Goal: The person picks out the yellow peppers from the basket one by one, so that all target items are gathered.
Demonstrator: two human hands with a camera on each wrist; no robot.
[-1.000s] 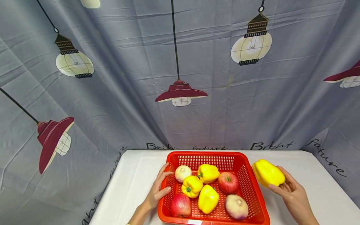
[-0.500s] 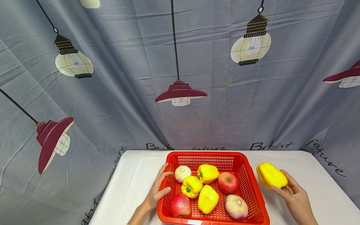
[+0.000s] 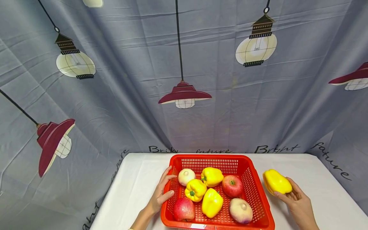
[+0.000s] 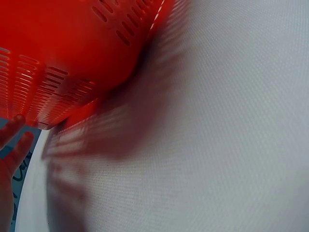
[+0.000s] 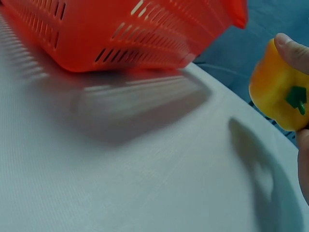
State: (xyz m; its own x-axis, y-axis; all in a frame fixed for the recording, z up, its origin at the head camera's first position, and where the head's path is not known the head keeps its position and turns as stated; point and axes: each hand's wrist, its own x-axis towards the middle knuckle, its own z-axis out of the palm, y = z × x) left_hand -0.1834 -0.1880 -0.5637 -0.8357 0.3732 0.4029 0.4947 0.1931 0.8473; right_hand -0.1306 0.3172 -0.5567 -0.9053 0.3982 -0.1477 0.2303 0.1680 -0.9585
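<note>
In the head view my right hand grips a yellow bell pepper to the right of the red basket. The right wrist view shows this pepper between thumb and fingers, its green stem visible and its shadow apart from it on the table. My left hand touches the basket's left rim with fairly straight, spread fingers. Inside the basket lie three yellow bell peppers, two red apples and two pale, round turnip-like vegetables. The left wrist view catches only part of the left hand beside the basket wall.
A white-covered table carries the basket, with cloth showing on both sides of it. Behind the table's far edge hangs a grey curtain printed with lamps and lettering.
My right hand has carried the yellow bell pepper a little to the right, away from the basket rim, and slightly lower. The left hand and the basket's contents stay put.
</note>
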